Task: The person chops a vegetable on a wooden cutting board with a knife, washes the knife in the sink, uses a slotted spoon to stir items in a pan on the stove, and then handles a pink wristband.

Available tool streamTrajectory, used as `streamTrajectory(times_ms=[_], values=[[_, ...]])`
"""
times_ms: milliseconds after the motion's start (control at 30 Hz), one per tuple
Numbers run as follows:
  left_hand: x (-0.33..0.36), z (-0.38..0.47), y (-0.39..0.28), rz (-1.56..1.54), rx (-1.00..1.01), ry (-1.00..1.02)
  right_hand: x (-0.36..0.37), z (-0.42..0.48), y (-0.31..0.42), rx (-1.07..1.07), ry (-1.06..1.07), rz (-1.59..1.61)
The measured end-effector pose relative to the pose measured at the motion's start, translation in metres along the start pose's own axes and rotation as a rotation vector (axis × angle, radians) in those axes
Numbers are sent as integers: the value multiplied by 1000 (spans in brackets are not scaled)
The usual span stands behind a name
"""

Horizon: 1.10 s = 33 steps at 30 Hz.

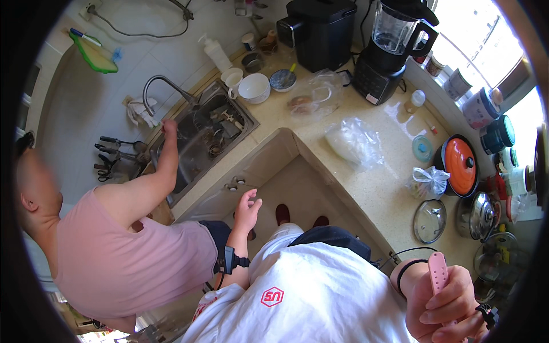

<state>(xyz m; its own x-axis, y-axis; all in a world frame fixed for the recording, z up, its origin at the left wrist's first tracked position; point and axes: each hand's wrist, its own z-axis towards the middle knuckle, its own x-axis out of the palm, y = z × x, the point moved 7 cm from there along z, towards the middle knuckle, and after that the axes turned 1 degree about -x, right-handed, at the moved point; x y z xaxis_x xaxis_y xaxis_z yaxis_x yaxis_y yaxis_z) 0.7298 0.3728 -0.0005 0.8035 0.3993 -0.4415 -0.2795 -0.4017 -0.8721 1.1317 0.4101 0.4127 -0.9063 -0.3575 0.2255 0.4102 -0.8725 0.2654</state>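
Observation:
My left hand (246, 212) is raised in front of the floor between the counters, fingers apart and holding nothing. A black device (229, 260) is strapped to that wrist. At the lower right, my right hand (454, 302) is close to the camera, its fingers curled around a pink perforated strap-like piece (438, 272). The lower end of that piece is hidden by the fingers. A black band (405, 276) circles the right wrist, and a small black fitting (487, 315) sits at the outer edge of the hand.
At left, a person in a pink sleeveless top (137, 266) reaches over the steel sink (193, 152) beneath a curved faucet (161, 79). The counter (291, 109) bears bowls (254, 88), a blender (379, 64), plastic bags (356, 141), an orange-lidded pot (461, 165) and a glass lid (429, 221).

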Motion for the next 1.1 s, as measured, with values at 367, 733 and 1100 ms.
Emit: streamTrajectory(times_ms=[367,733,1100], values=[[-3,4,0,-71,1,23,-11,-52,-52,935,347,545],[-3,4,-17,-38,-49,15,-12,-114,-44,1596,-265,1360],[4,6,-18,-94,-63,36,3,-120,-17,1952,-1118,2506]])
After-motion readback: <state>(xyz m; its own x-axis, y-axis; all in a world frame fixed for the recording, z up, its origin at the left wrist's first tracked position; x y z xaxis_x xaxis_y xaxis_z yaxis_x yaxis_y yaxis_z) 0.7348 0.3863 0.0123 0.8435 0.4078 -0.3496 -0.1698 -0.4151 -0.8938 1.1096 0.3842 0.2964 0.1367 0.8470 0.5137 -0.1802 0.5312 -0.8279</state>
